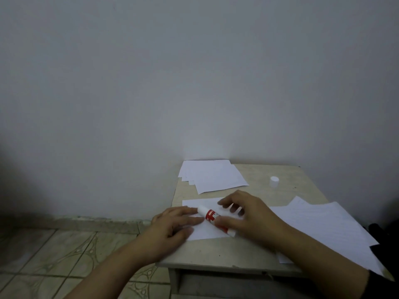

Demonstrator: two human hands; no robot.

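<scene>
Glue stick (pixel 210 215), clasped in curled right grip (pixel 250 214), tip just beside left grip (pixel 172 223) pressing flat-fingered on sheet (pixel 207 233); risk: sheet drags or wrinkles should that pressure slacken.

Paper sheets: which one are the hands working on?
The small sheet at front left: the left hand presses it, the right hand holds a glue stick over it. The far stack and the right-side sheets lie aside.
</scene>
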